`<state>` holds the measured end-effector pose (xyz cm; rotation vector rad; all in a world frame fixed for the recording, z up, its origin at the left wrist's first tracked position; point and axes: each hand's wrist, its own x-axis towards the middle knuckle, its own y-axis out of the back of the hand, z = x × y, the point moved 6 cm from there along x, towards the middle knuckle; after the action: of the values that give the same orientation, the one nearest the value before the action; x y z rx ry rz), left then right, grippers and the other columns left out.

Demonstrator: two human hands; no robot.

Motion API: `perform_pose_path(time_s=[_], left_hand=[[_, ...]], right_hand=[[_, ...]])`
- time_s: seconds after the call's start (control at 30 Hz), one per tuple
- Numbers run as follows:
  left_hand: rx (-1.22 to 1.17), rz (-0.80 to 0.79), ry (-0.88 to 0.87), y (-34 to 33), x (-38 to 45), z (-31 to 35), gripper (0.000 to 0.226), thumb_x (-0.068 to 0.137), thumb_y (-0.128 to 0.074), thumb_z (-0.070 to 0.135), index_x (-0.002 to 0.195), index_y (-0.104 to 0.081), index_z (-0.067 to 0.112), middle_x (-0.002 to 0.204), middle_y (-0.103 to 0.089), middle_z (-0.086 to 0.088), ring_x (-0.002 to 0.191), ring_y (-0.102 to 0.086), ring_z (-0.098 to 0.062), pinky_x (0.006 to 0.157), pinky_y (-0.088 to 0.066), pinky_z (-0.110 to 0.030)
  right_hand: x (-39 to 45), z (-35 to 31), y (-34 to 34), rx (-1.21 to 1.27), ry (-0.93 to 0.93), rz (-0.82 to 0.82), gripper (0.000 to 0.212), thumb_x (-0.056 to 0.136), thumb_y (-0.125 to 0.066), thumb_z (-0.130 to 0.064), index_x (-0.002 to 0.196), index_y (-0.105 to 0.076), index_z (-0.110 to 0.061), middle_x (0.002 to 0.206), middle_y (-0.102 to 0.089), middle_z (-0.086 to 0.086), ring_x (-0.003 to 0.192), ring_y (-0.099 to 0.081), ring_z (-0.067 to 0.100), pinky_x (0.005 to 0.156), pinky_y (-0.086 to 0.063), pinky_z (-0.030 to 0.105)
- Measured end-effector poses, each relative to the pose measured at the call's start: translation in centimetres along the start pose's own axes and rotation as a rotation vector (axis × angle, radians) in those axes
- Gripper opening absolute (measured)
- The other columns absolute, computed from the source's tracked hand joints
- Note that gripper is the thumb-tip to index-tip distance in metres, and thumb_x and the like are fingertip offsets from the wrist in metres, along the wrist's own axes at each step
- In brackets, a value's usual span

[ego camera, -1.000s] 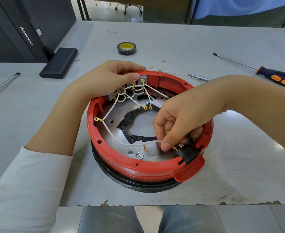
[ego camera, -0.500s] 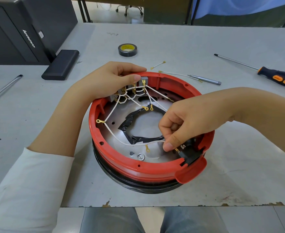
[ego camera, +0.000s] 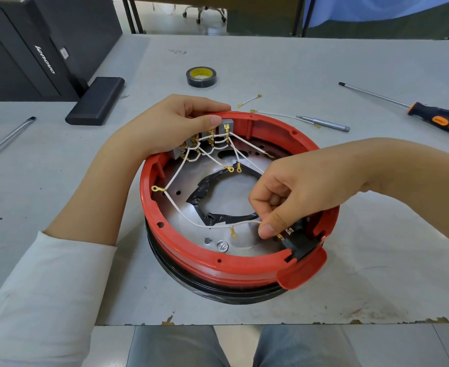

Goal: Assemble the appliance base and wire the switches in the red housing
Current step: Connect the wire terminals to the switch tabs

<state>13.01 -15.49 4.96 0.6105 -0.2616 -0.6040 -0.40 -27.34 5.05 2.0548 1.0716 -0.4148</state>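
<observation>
The round red housing (ego camera: 218,263) sits on a black base ring (ego camera: 234,295) at the table's front. Inside lies a metal plate (ego camera: 181,207) with a taped black opening. Grey switches (ego camera: 227,127) with brass terminals line the far rim, and white wires (ego camera: 191,215) with gold lugs fan out from them. My left hand (ego camera: 170,125) grips the far rim over the switches, thumb pressing on one. My right hand (ego camera: 292,197) pinches a white wire's end at the black connector block (ego camera: 300,242) by the red tab.
A roll of black tape (ego camera: 201,76) lies beyond the housing. Two loose white wires (ego camera: 276,113) and a screwdriver bit (ego camera: 323,123) lie at the back right, with an orange-handled screwdriver (ego camera: 435,116) further right. A black computer case (ego camera: 32,46) and black block (ego camera: 96,100) stand left.
My right hand has shifted slightly while keeping its pinch on the wire at the black connector. My left hand stays on the switches. The view has moved a little.
</observation>
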Motion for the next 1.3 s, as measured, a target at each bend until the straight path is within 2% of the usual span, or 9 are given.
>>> perform_pose_path(time_s=[0.23,0.47,0.57,0.67,0.83,0.93,1.07,1.2,1.3], left_hand=[[0.003,0.007,-0.007,0.1,0.1,0.0,0.026,0.097,-0.055,0.028,0.119,-0.062,0.038,0.062,-0.060,0.037,0.051,-0.053,0.015,0.043,-0.040,-0.004],[0.092,0.012,-0.063,0.1,0.1,0.7,0.025,0.095,-0.058,0.032,0.118,-0.063,0.038,0.070,-0.064,0.035,0.053,-0.055,0.012,0.048,-0.041,-0.003],[0.176,0.053,-0.118,0.0,0.9,2.2,0.027,0.091,-0.064,0.034,0.117,-0.067,0.029,0.096,-0.072,0.016,0.075,-0.063,0.011,0.073,-0.048,-0.006],[0.191,0.144,-0.145,0.7,1.4,4.1,0.023,0.093,-0.062,0.030,0.111,-0.070,0.019,0.107,-0.072,0.004,0.098,-0.066,-0.003,0.093,-0.049,-0.022],[0.179,0.331,-0.197,2.2,-3.8,6.9,0.015,0.095,-0.057,0.023,0.095,-0.072,0.023,0.093,-0.069,0.018,0.085,-0.060,0.013,0.076,-0.039,0.000],[0.244,0.311,-0.204,0.3,-8.6,7.5,0.011,0.092,-0.061,0.020,0.084,-0.069,0.022,0.081,-0.068,0.012,0.079,-0.062,-0.002,0.070,-0.044,-0.008],[0.282,0.173,-0.199,-2.0,-12.4,7.8,0.013,0.089,-0.060,0.016,0.079,-0.064,0.022,0.071,-0.059,0.014,0.067,-0.056,-0.001,0.060,-0.037,-0.007],[0.457,0.046,-0.263,-4.1,-14.2,8.3,0.014,0.084,-0.046,0.037,0.076,-0.057,0.032,0.069,-0.052,0.019,0.070,-0.050,-0.001,0.060,-0.038,-0.015],[0.486,0.027,-0.361,-4.9,-14.5,8.2,0.034,0.080,-0.053,0.061,0.080,-0.063,0.028,0.073,-0.055,0.016,0.072,-0.050,-0.006,0.062,-0.041,-0.025]], right_hand=[[-0.1,-0.1,0.0,-0.007,-0.003,-0.003,0.022,0.083,-0.068,-0.030,0.064,-0.060,-0.023,0.063,-0.060,-0.004,0.059,-0.051,0.010,0.062,-0.045,0.021],[-0.3,-0.3,-0.4,-0.065,-0.043,0.057,0.024,0.085,-0.065,-0.036,0.066,-0.057,-0.024,0.063,-0.053,-0.003,0.059,-0.048,0.011,0.063,-0.044,0.030],[0.0,-0.7,-0.4,-0.121,-0.072,0.127,0.026,0.087,-0.062,-0.039,0.068,-0.055,-0.025,0.057,-0.052,-0.009,0.053,-0.046,0.006,0.056,-0.042,0.017],[0.3,-1.2,-0.6,-0.156,-0.100,0.143,0.025,0.089,-0.059,-0.040,0.072,-0.054,-0.023,0.064,-0.057,-0.003,0.055,-0.048,0.011,0.054,-0.041,0.022],[0.3,-1.3,-1.1,-0.093,-0.084,0.190,0.024,0.089,-0.060,-0.040,0.073,-0.054,-0.023,0.066,-0.050,0.002,0.057,-0.043,0.015,0.053,-0.036,0.025],[0.4,-1.1,-1.0,-0.079,-0.088,0.194,0.025,0.088,-0.061,-0.040,0.071,-0.055,-0.023,0.059,-0.046,-0.003,0.051,-0.042,0.011,0.048,-0.036,0.021],[0.6,-1.1,-1.1,-0.043,-0.078,0.197,0.024,0.088,-0.062,-0.038,0.071,-0.055,-0.022,0.055,-0.044,-0.004,0.047,-0.039,0.011,0.045,-0.033,0.021],[0.7,-1.4,-1.1,-0.045,-0.075,0.207,0.017,0.090,-0.060,-0.033,0.083,-0.062,-0.018,0.060,-0.046,-0.002,0.051,-0.039,0.012,0.049,-0.034,0.024],[0.5,-1.3,-1.2,-0.043,-0.097,0.218,0.013,0.091,-0.058,-0.026,0.080,-0.062,-0.020,0.065,-0.048,0.001,0.057,-0.041,0.012,0.054,-0.034,0.026]])
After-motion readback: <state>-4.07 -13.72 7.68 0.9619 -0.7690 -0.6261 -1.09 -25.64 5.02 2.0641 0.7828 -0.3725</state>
